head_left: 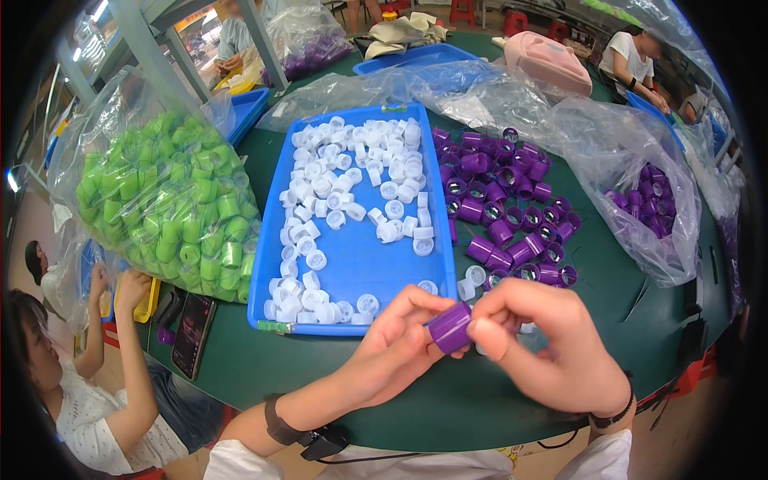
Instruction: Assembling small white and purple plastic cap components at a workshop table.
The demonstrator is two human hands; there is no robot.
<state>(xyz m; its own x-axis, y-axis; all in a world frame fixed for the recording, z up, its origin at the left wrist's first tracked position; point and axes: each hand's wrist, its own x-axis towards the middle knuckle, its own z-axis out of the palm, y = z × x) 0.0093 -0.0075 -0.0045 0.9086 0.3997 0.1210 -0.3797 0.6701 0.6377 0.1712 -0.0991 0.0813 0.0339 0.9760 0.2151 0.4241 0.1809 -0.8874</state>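
Observation:
My left hand (382,352) holds a short purple plastic cylinder (450,327) between thumb and fingers, just off the near edge of a blue tray (360,268). At the cylinder's right end, the thumb and forefinger of my right hand (552,340) are pinched together; what they grip, if anything, is hidden. Many small white plastic caps (328,182) lie in the tray, most of them toward its far end. A heap of similar purple cylinders (500,192) covers the table right of the tray. A few white caps (475,276) rest between tray and hands.
A clear bag of green cylinders (172,208) stands left of the tray. Near it lie a phone (194,336) and a yellow tray (148,302). At right, another clear bag (640,240) holds purple pieces. A co-worker (96,384) sits at the left, arms raised.

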